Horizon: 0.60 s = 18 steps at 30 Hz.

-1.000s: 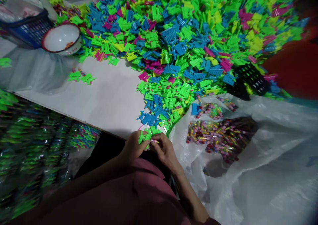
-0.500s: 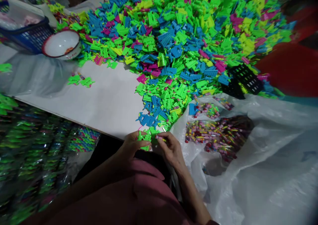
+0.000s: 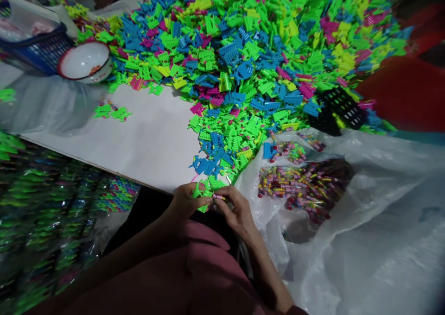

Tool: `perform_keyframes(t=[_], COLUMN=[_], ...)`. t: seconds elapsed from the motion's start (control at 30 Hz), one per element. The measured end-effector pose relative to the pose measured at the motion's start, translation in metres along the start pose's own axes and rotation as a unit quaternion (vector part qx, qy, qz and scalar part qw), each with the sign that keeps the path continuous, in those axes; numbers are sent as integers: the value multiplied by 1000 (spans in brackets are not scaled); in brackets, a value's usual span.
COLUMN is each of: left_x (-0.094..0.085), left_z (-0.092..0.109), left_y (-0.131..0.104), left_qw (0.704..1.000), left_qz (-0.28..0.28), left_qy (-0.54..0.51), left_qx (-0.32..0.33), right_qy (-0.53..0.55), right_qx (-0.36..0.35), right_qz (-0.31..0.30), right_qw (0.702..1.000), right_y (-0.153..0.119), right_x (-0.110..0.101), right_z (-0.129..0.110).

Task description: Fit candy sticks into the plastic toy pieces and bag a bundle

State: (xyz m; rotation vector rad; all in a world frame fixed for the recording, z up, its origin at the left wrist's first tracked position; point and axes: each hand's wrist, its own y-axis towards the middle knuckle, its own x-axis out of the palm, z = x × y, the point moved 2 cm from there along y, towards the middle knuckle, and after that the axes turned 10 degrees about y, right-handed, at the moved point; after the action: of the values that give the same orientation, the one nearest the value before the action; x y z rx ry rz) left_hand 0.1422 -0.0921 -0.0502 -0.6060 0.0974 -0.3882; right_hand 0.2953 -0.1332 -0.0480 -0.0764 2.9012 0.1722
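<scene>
At the table's front edge, my left hand point(image 3: 183, 201) is closed on a bright green plastic toy piece point(image 3: 202, 205), its thumb lying across the piece. My right hand point(image 3: 237, 205) pinches a small pink striped stick-like piece point(image 3: 218, 197) between thumb and fingers. The stick's left end is right at the green piece; whether it sits inside it cannot be made out. Just beyond my hands, loose green pieces point(image 3: 213, 182) and blue pieces point(image 3: 208, 165) lie on the white tabletop point(image 3: 146, 139).
A large heap of green, blue, yellow and pink plastic pieces point(image 3: 250, 69) covers the back. At right, a clear plastic bag point(image 3: 378, 204) holds many small striped sticks point(image 3: 292, 185). A white bowl point(image 3: 86, 61) and blue basket point(image 3: 45, 51) stand at left. Packed bags point(image 3: 45, 222) lie below left.
My right hand has moved left, bringing the small striped stick up to the green piece. My left hand keeps hold of the green piece, almost in the same place.
</scene>
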Motion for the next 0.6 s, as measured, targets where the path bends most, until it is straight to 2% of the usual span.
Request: perform_keyframes(t=[0.13, 0.47, 0.6], left_x=[2, 0, 2], left_z=[-3, -3, 1], left_y=[2, -1, -5], left_qw=[997, 973, 958], left_qz=[17, 76, 107], left_qy=[64, 202, 248], left_qx=[24, 81, 96], right_qy=[-16, -78, -62], right_qx=[17, -74, -69], right_qz=[42, -24, -39], right_qw=[999, 994, 995], right_y=[-2, -1, -2], right_x=[-2, -5, -8], right_z=[2, -5, -3])
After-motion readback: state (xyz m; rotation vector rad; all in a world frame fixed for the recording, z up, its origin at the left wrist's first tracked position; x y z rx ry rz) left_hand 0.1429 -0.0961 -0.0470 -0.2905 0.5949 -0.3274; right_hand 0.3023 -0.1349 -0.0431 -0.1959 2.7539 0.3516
